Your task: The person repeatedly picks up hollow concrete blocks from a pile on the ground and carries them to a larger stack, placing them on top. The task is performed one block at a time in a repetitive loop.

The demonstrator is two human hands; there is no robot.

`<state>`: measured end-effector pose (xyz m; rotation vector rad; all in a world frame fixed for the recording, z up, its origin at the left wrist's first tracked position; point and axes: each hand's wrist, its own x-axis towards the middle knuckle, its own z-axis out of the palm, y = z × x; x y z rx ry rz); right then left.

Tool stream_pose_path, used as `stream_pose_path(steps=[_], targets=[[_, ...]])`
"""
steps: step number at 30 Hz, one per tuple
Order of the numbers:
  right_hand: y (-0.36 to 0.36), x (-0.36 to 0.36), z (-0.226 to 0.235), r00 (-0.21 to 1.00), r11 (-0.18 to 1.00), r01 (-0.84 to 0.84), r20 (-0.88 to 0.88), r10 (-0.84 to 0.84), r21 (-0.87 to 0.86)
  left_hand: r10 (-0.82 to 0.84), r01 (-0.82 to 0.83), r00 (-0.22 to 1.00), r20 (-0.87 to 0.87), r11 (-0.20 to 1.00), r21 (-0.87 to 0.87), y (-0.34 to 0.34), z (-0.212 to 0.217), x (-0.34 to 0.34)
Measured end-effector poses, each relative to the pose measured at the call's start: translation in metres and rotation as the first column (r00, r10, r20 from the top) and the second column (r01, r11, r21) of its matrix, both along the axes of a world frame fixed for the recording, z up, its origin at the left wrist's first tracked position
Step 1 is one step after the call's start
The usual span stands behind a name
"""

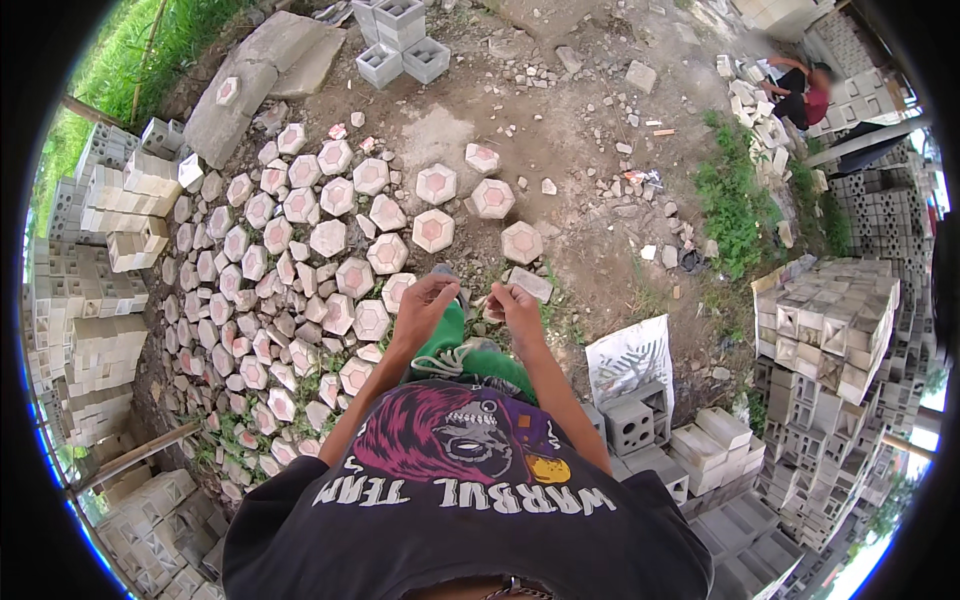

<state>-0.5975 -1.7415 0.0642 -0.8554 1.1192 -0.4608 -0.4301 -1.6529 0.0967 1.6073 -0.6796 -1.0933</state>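
Both my hands are held in front of my green trousers (450, 335), a short gap apart. My left hand (430, 298) is closed, its fingertips drawn together; anything between them is too small to make out. My right hand (518, 308) is also curled in a pinch, and what it may hold cannot be made out. Just beyond the right hand lies a pale oblong slab (532, 284), with a hexagonal paving block (522, 243) behind it. Another hexagonal paver with a reddish centre (433, 230) lies on the dirt ahead of the left hand.
Many hexagonal pavers (303, 205) and loose stones cover the ground at left. Hollow concrete blocks (402, 45) stand at the far side; more block stacks (825, 315) rise at right. A white printed sheet (630, 362) lies near right. A person (802, 95) sits at far right.
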Motion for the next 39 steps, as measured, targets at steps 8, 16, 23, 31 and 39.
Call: stream_pose_path(steps=[8,16,23,31,39], targets=[[-0.112,0.101,0.019,0.998,0.98,0.034,0.059,-0.023,-0.194,0.028,-0.039,0.997,-0.074,0.989,-0.144,-0.125,0.014,0.103],[-0.179,0.163,0.001,0.969,0.913,-0.243,-0.123,0.214,-0.329,0.095,-0.106,0.989,-0.114,0.99,-0.093,-0.185,0.021,0.148],[-0.293,0.221,-0.029,0.912,0.847,-0.409,-0.138,0.386,-0.339,0.114,-0.114,0.993,0.002,0.993,-0.026,-0.275,0.012,0.176],[-0.485,0.294,-0.03,0.667,0.565,-0.732,-0.234,0.707,-0.38,0.431,-0.429,0.901,0.034,0.901,-0.064,-0.446,-0.038,0.24],[-0.615,0.324,-0.037,0.687,0.578,-0.717,-0.25,0.682,-0.391,0.499,-0.498,0.866,-0.035,0.867,0.032,-0.521,-0.032,0.236]])
